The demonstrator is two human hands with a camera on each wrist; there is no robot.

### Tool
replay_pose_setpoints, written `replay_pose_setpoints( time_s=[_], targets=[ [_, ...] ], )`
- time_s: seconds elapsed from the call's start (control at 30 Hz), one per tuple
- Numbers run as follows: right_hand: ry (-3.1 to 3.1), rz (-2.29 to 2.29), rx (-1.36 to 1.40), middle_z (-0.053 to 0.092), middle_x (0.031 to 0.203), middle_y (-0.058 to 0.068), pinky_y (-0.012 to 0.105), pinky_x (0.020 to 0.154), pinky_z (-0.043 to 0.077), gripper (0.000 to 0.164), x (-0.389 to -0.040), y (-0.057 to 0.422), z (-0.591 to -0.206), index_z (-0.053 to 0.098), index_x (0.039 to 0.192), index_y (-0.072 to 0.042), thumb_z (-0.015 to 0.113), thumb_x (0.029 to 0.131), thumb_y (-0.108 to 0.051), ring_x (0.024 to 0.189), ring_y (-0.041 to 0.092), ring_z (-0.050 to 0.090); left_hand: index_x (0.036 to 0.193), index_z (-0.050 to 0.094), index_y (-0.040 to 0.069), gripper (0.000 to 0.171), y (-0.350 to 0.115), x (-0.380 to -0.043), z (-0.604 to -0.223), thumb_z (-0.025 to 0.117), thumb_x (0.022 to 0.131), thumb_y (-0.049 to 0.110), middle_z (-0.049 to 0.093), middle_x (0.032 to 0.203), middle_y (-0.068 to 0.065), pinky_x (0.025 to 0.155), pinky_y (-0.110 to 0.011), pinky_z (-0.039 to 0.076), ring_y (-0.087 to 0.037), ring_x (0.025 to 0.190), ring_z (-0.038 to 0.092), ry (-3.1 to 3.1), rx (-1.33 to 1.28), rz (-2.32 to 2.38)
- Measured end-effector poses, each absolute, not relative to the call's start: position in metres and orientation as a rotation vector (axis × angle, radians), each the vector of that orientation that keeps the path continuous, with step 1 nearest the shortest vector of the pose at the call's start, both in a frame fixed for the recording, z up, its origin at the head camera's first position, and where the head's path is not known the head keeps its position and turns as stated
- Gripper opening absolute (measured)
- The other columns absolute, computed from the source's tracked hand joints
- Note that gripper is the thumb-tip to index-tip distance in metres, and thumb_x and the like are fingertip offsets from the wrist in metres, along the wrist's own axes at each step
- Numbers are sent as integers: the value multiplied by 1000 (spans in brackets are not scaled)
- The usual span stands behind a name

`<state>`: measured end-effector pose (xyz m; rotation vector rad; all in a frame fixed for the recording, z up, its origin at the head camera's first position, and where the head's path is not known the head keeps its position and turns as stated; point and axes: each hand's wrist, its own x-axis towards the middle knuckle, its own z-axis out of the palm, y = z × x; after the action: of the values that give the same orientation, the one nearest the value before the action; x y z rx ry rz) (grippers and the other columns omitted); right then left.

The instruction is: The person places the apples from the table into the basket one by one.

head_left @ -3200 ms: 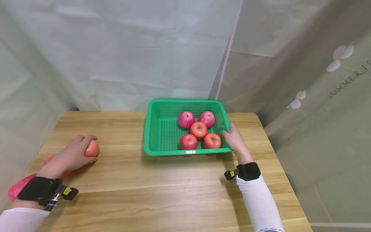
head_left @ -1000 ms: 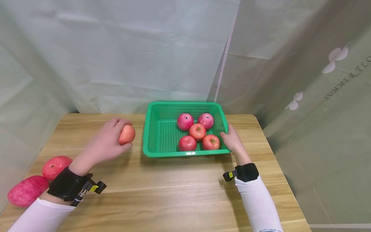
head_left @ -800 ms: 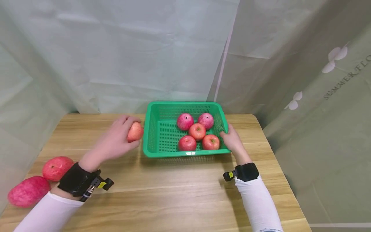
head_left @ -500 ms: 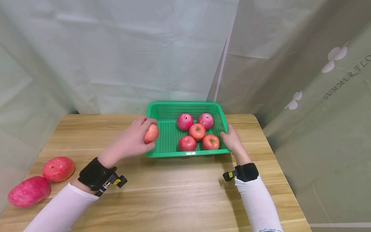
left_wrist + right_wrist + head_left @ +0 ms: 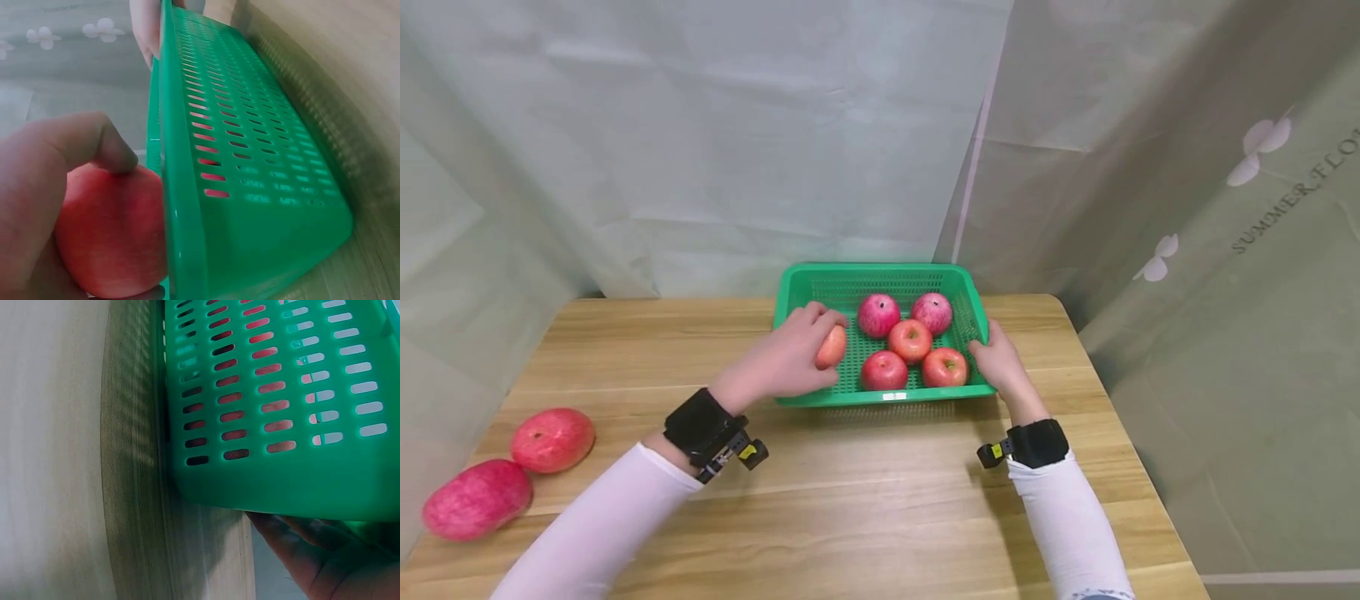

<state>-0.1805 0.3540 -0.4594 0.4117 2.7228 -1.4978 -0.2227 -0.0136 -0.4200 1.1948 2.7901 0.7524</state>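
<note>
In the head view my left hand holds a red apple over the left part of a green plastic basket. The left wrist view shows the thumb and fingers curled round this apple, close to the basket's rim. My right hand grips the basket's right rim, thumb inside; in the right wrist view its fingers lie under the rim. Inside the basket, right of the held apple, sit three red apples and two dark-pink striped round fruits.
On the wooden table, at the far left, lie a rounded red fruit and an oblong dark-pink fruit, nearly touching. A pale cloth hangs behind the table, with more cloth at both sides.
My left hand has carried the apple rightward from the table's left side, across the basket's left rim, to over its left part. My right hand keeps its grip on the basket.
</note>
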Motion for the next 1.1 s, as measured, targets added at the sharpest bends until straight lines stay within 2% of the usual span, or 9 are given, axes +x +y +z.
replay_pose_setpoints(
  time_s=[0.17, 0.27, 0.53, 0.73, 0.87, 1.0, 1.1],
  targets=[
    [2713, -1505, 412, 44, 160, 22, 61, 120, 35, 58, -180, 354, -461, 31, 165, -5, 47, 111, -17, 145, 39, 43, 150, 49, 4, 79, -4, -230, -423, 83, 81, 25, 51, 134, -15, 86, -44, 59, -30, 114, 53, 2752, 1183, 703],
    [2712, -1501, 413, 45, 160, 22, 61, 119, 36, 57, -180, 353, -461, 31, 165, -5, 47, 111, -17, 144, 39, 44, 147, 51, 2, 78, -1, -234, -424, 84, 79, 23, 51, 133, -16, 89, -43, 58, -29, 112, 55, 2720, 1201, 690],
    [2740, -1479, 404, 48, 156, 24, 60, 118, 37, 54, -180, 355, -460, 35, 160, -2, 48, 110, -16, 141, 40, 47, 139, 57, 11, 69, 9, -241, -413, 86, 76, 17, 54, 115, -15, 78, -40, 57, -26, 93, 60, 2623, 1248, 591],
    [2750, -1463, 402, 48, 155, 25, 60, 118, 37, 54, -181, 356, -460, 35, 160, -1, 48, 109, -16, 141, 40, 47, 141, 54, 12, 72, 18, -247, -404, 86, 77, 13, 55, 120, -15, 75, -40, 56, -27, 93, 61, 2596, 1182, 421],
    [2747, -1466, 406, 47, 156, 24, 60, 118, 36, 55, -182, 356, -458, 34, 161, -1, 47, 110, -16, 142, 40, 46, 144, 49, 13, 77, 27, -251, -401, 86, 77, 12, 52, 133, -23, 76, -44, 59, -34, 102, 63, 2587, 1122, 286],
    [2741, -1475, 406, 48, 156, 24, 60, 118, 37, 55, -181, 356, -458, 35, 161, -2, 48, 109, -16, 142, 40, 46, 145, 47, 11, 74, 34, -254, -399, 85, 82, 8, 42, 152, -35, 88, -53, 60, -50, 128, 57, 2588, 1082, 178],
    [2741, -1471, 400, 48, 156, 23, 60, 118, 37, 55, -181, 355, -459, 34, 161, -3, 48, 109, -16, 143, 40, 46, 144, 49, 11, 71, 38, -255, -398, 84, 83, 4, 42, 154, -35, 96, -56, 58, -54, 135, 53, 2582, 1092, 133]
  ],
)
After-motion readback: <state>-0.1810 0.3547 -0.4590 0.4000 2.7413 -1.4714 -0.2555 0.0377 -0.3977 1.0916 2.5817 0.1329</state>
